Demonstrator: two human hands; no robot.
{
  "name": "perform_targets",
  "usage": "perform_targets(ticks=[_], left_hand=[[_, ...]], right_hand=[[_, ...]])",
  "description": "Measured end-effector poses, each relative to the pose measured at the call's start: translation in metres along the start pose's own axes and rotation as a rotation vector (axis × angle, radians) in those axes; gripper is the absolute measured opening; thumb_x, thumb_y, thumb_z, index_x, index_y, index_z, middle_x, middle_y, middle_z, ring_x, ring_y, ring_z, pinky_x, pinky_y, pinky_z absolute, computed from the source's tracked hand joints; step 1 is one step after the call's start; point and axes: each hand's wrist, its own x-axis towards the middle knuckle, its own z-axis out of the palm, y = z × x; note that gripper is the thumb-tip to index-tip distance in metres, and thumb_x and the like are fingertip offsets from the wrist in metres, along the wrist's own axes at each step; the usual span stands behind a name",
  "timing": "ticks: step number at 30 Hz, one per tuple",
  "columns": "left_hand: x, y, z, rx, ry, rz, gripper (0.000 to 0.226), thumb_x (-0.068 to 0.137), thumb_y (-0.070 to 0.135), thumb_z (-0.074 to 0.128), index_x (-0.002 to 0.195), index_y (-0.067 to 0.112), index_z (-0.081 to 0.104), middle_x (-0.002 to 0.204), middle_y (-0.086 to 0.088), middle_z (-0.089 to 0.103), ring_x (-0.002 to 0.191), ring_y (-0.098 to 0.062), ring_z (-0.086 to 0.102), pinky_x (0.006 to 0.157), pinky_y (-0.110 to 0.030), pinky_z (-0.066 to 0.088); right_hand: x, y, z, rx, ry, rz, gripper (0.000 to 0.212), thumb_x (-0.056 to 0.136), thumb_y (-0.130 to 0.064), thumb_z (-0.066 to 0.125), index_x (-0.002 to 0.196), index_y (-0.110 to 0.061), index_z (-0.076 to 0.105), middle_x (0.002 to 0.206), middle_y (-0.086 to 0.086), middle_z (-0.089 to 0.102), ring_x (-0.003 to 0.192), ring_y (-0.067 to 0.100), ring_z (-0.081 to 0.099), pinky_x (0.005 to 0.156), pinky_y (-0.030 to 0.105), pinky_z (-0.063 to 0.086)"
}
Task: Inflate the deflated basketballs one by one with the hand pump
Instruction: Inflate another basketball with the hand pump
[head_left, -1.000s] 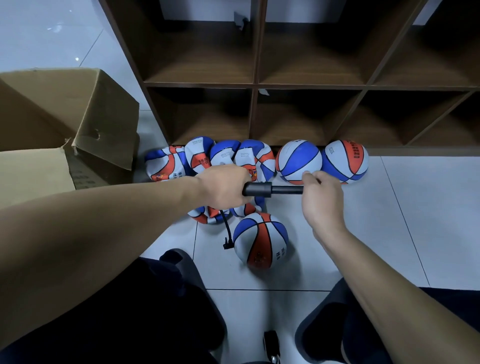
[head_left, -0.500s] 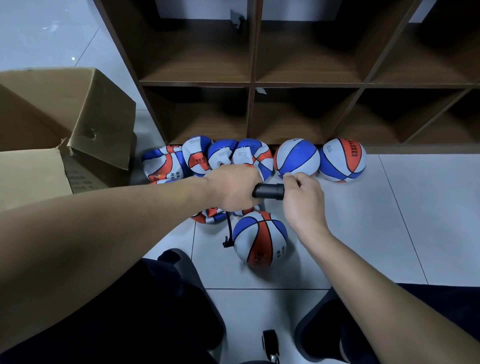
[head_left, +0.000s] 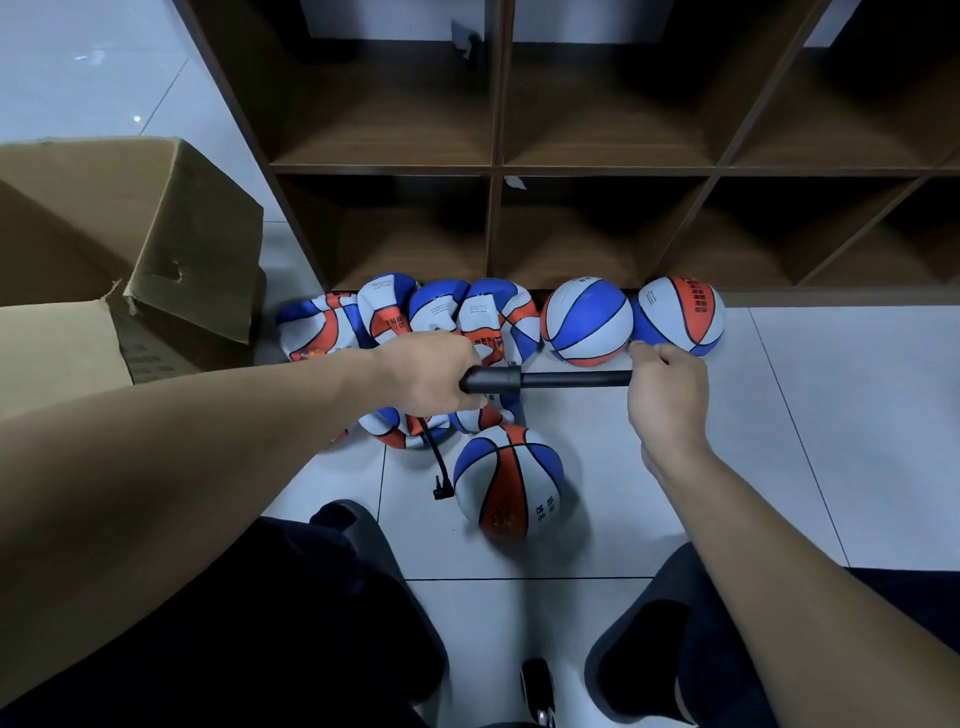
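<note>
Two big fixtures bound the floor space: a wooden cubby shelf (head_left: 498, 166) across 12 o'clock and an open cardboard box (head_left: 130, 249) at 9 o'clock. Pale floor tiles (head_left: 831, 441) lie open toward 3 o'clock.

Along the shelf foot, a row of basketballs: crumpled deflated balls (head_left: 436, 317) from 11 to 12 o'clock, then two round ones (head_left: 587, 322) just right of them, touching. A few more flat ones sit under the left forearm.

Ball being pumped (head_left: 509, 480) sits on the floor at centre, between the knees, looks close to round.

Hand pump (head_left: 545, 379) is held level above it, rod drawn out to the right. Left hand (head_left: 431, 371) is clenched round the barrel; right hand (head_left: 667, 384) is wrapped round the handle end. Hose (head_left: 434, 457) drops from the barrel to an elbow fitting just left of the ball; I can't tell whether the needle is seated.

Judgement: mid-stroke. Keep barrel and rod in one line, push straight, hold the barrel fixed so the hose doesn't tug the fitting sideways. The right hand's knuckles pass just beside the round balls, so pull toward 3 o'clock, not toward the shelf.
</note>
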Motion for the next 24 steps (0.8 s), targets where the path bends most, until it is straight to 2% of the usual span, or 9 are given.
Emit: perform_targets(ticks=[2, 5, 7, 11, 17, 21, 24], left_hand=[[-0.002, 0.005, -0.001, 0.019, 0.02, -0.005, 0.032, 0.104, 0.046, 0.066, 0.08, 0.026, 0.062, 0.067, 0.002, 0.062, 0.059, -0.017, 0.058, 0.056, -0.032, 0.045], [-0.002, 0.013, -0.002, 0.021, 0.061, -0.003, 0.029, 0.103, 0.046, 0.064, 0.082, 0.026, 0.064, 0.067, 0.001, 0.063, 0.059, -0.017, 0.061, 0.056, -0.032, 0.049], [-0.002, 0.02, -0.002, 0.02, 0.093, -0.001, 0.029, 0.102, 0.045, 0.063, 0.081, 0.026, 0.063, 0.066, 0.001, 0.064, 0.06, -0.02, 0.063, 0.055, -0.032, 0.05], [0.0, 0.034, -0.003, 0.032, 0.16, 0.007, 0.031, 0.102, 0.047, 0.063, 0.078, 0.026, 0.062, 0.068, 0.002, 0.063, 0.063, -0.019, 0.062, 0.053, -0.028, 0.04], [0.001, 0.043, -0.004, 0.048, 0.163, 0.045, 0.027, 0.1, 0.047, 0.064, 0.082, 0.026, 0.065, 0.07, 0.001, 0.065, 0.065, -0.021, 0.065, 0.061, -0.038, 0.058], [0.002, 0.041, -0.004, 0.078, 0.169, 0.06, 0.026, 0.099, 0.047, 0.063, 0.085, 0.026, 0.067, 0.071, 0.002, 0.067, 0.066, -0.021, 0.066, 0.065, -0.041, 0.061], [0.003, 0.039, -0.005, 0.086, 0.152, 0.069, 0.024, 0.099, 0.047, 0.064, 0.086, 0.027, 0.067, 0.072, 0.003, 0.067, 0.066, -0.02, 0.066, 0.066, -0.041, 0.062]], right_hand=[[-0.005, -0.002, 0.006, -0.023, -0.003, -0.022, 0.044, 0.096, -0.016, 0.057, 0.061, -0.02, 0.03, 0.054, -0.01, 0.028, 0.055, 0.014, 0.025, 0.057, 0.032, 0.024], [-0.012, -0.006, 0.016, -0.054, 0.018, -0.055, 0.037, 0.096, -0.018, 0.056, 0.065, -0.015, 0.035, 0.059, -0.002, 0.034, 0.059, 0.02, 0.031, 0.057, 0.034, 0.027], [-0.016, -0.009, 0.022, -0.046, 0.023, -0.066, 0.037, 0.097, -0.02, 0.055, 0.065, -0.015, 0.035, 0.06, -0.001, 0.035, 0.06, 0.02, 0.033, 0.057, 0.035, 0.029], [-0.024, -0.014, 0.029, -0.034, 0.001, -0.09, 0.042, 0.101, -0.02, 0.055, 0.064, -0.017, 0.036, 0.058, -0.003, 0.035, 0.058, 0.018, 0.033, 0.057, 0.034, 0.029], [-0.038, -0.013, 0.038, -0.055, -0.07, -0.127, 0.04, 0.107, -0.028, 0.055, 0.07, -0.014, 0.048, 0.067, -0.002, 0.049, 0.061, 0.013, 0.045, 0.058, 0.03, 0.039], [-0.039, -0.008, 0.043, -0.049, -0.075, -0.123, 0.042, 0.107, -0.029, 0.054, 0.069, -0.017, 0.045, 0.062, -0.007, 0.044, 0.053, 0.008, 0.043, 0.055, 0.026, 0.036], [-0.037, -0.007, 0.043, -0.048, -0.079, -0.109, 0.041, 0.108, -0.028, 0.055, 0.069, -0.017, 0.045, 0.064, -0.005, 0.045, 0.053, 0.005, 0.046, 0.049, 0.016, 0.036]])
